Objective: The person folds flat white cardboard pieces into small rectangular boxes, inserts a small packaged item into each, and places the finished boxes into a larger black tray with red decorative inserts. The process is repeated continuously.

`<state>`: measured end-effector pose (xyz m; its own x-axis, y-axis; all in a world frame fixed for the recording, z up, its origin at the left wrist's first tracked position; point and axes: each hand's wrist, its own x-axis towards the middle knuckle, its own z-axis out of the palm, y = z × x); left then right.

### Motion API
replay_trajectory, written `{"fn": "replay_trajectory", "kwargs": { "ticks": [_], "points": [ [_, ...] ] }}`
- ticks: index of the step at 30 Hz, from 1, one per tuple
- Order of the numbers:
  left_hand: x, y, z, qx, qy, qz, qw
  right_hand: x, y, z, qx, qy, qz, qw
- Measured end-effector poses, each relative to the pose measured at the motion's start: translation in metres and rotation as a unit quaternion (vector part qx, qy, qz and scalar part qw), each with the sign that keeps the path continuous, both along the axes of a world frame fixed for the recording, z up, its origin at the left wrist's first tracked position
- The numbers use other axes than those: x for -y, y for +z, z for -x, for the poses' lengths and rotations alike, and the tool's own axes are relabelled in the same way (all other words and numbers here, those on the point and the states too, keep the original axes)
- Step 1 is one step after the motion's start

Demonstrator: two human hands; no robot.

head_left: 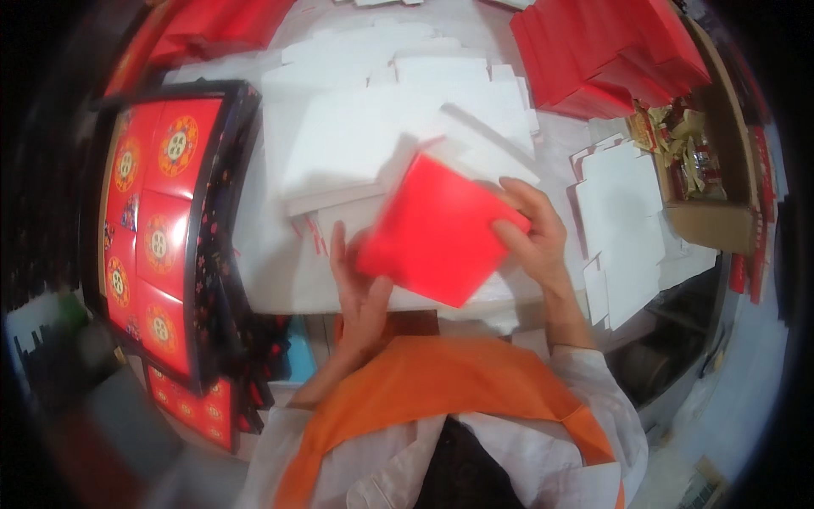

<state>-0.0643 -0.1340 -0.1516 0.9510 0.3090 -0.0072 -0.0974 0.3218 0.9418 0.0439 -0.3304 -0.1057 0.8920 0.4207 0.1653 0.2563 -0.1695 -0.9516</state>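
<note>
A flat red box (441, 233), slightly blurred by motion, is tilted above the near part of the white work table. At its right corner my right hand (538, 233) grips it, with the thumb on the upper face and the fingers behind. My left hand (360, 293) is beside the box's left corner, thumb and fingers apart; whether it touches the box I cannot tell. Just beyond, a stack of white card blanks (339, 136) covers much of the table, and a loose white piece (487, 140) lies on top.
At left stands a black-edged tray (208, 212) of red boxes with round gold designs (158, 243). Red boxes (606, 55) are piled at far right, with more (220, 30) at far left. Right of me are white blanks (623, 229) and a cardboard carton (712, 225) of small wrapped packets (691, 153).
</note>
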Motion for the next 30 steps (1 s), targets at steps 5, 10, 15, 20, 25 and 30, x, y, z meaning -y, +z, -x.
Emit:
{"fn": "replay_trajectory", "kwargs": {
  "ticks": [5, 10, 15, 20, 25, 30],
  "points": [
    [-0.02, 0.013, 0.015, -0.088, -0.143, -0.107, 0.98, 0.004, -0.009, 0.017, -0.132, 0.21, 0.018, 0.969],
    [-0.022, 0.001, 0.031, -0.168, -0.144, -0.165, 0.961, -0.003, -0.049, 0.052, -0.064, 0.117, -0.068, 0.989],
    [-0.004, -0.007, 0.034, -0.129, -0.023, -0.165, 0.978, -0.018, -0.056, 0.077, 0.006, -0.095, -0.077, 0.992],
    [0.009, -0.006, 0.024, -0.042, 0.056, -0.035, 0.997, -0.018, -0.064, 0.091, -0.182, -0.111, -0.245, 0.946],
    [0.007, 0.008, 0.012, -0.111, 0.007, -0.116, 0.987, -0.022, -0.047, 0.08, -0.188, -0.1, -0.186, 0.959],
    [0.001, 0.003, 0.012, -0.121, -0.031, -0.183, 0.975, -0.025, -0.034, 0.074, -0.261, -0.098, -0.147, 0.949]
  ]
}}
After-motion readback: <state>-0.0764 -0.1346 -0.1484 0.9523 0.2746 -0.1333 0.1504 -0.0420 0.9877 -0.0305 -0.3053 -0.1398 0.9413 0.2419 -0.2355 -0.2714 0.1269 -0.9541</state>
